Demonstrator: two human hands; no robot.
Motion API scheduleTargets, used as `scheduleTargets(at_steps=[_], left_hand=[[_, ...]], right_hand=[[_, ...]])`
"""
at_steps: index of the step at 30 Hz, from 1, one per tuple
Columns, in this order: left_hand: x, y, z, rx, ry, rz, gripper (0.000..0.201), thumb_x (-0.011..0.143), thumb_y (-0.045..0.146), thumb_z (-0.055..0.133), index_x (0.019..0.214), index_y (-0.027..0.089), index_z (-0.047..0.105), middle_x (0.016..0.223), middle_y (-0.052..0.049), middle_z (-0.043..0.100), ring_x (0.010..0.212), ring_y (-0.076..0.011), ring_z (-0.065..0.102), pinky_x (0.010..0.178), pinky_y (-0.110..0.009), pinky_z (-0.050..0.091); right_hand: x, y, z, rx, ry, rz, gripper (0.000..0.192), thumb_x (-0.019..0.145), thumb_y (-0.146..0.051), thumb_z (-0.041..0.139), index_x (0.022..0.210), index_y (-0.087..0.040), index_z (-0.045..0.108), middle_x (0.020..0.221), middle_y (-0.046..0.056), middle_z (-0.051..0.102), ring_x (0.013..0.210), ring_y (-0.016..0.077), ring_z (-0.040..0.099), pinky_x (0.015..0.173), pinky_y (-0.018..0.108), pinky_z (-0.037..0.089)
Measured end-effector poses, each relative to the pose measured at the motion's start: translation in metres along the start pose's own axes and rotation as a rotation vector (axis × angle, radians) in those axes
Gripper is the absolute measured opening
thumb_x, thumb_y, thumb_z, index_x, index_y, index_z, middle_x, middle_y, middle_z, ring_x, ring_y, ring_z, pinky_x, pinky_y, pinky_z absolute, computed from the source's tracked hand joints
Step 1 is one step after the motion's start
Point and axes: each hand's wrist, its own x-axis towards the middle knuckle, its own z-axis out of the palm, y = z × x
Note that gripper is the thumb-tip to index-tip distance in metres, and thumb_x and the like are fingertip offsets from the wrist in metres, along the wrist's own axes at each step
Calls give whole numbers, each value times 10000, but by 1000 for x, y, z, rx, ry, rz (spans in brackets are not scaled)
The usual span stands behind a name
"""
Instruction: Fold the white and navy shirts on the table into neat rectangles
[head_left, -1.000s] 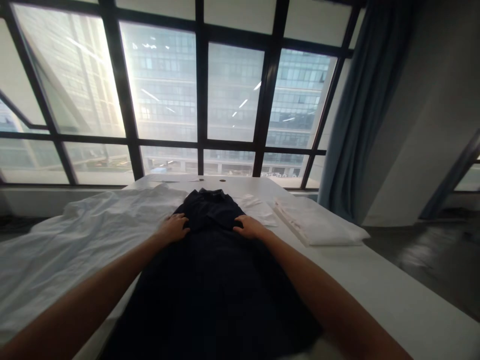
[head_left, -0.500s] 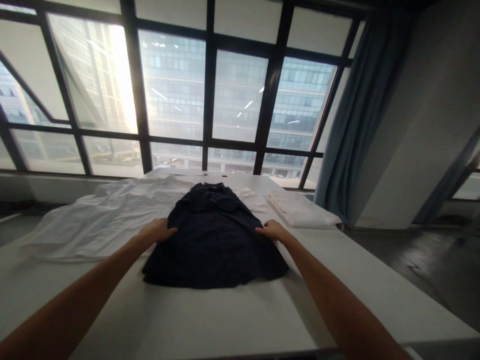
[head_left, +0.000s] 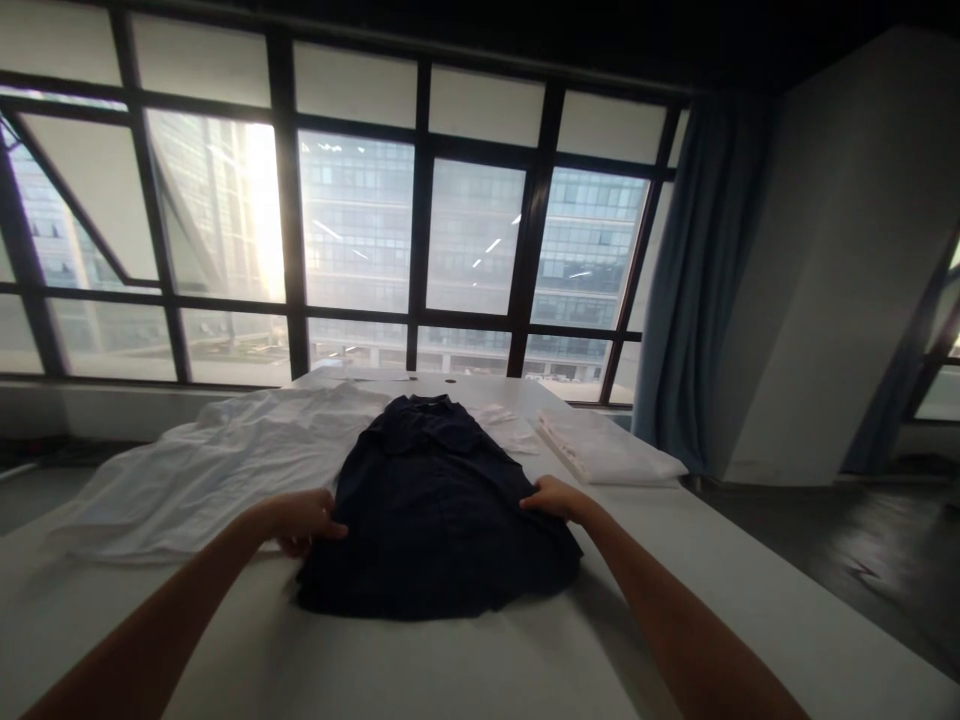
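A dark navy shirt point(head_left: 435, 510) lies flat on the white table point(head_left: 465, 670), collar pointing toward the window. My left hand point(head_left: 304, 518) pinches the shirt's left side edge, fingers curled around the fabric. On the opposite side edge my right hand point(head_left: 553, 498) is closed on the cloth. Both arms reach forward from the bottom of the view.
A crumpled white garment point(head_left: 202, 475) is spread left of the dark shirt. A folded white stack point(head_left: 607, 455) lies at the right, near the table's edge. Small white pieces point(head_left: 506, 420) sit by the collar. Large windows and a blue curtain point(head_left: 682, 290) stand behind the table.
My hands slid from near the collar down along the shirt's sides toward me and closed on its edges. The view pulled back and now shows the whole shirt.
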Motion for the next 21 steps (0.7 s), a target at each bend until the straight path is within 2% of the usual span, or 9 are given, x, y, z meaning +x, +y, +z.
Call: scheduleTargets(at_steps=[3,7,11,14,17,19,21], left_hand=[[-13,6,-1,-70,-10,0,668,609,371,739,1187,206,448,791,-21,664,668,-196,659,541,-265,534],[-31,21,-1,-41,59,71,799,622,289,677,1338,208,332,1117,-104,650,817,-245,689,531,-275,550],[-42,32,3,215,231,163,722,618,252,668,1302,166,454,1119,-111,665,942,-288,672,687,-325,572],[-45,35,9,349,284,209,651,607,253,699,1239,181,557,1134,-109,669,986,-296,662,786,-339,559],[-44,34,14,312,234,174,568,693,314,640,1239,172,567,1217,-158,628,873,-279,688,632,-323,579],[-41,31,14,247,196,112,541,771,340,547,1274,140,528,1270,-206,583,743,-250,694,482,-298,554],[-37,27,11,198,164,53,548,806,305,480,1325,128,469,1248,-222,587,634,-214,680,401,-274,521]], right_hand=[[-3,-2,-1,-56,-1,3,383,817,-292,688,1125,-67,644,1062,141,680,851,233,669,535,225,487],[-5,-4,-2,-59,-2,-1,452,824,-310,688,1193,-60,613,1134,160,658,905,252,663,543,234,495],[-5,-3,-3,-76,6,-11,445,818,-321,692,1187,-82,621,1138,150,659,908,253,665,552,236,503],[-5,-1,-3,-79,12,-16,414,814,-327,697,1155,-99,640,1103,137,673,894,246,670,560,231,503],[-4,0,-3,-84,4,-25,423,817,-335,695,1162,-97,641,1096,146,672,887,253,669,562,242,508],[-4,1,-3,-87,1,-34,437,815,-339,696,1170,-91,637,1114,157,663,884,259,667,557,248,510],[-3,1,-3,-87,5,-45,439,807,-337,704,1167,-94,639,1123,159,658,880,258,668,554,242,509]])
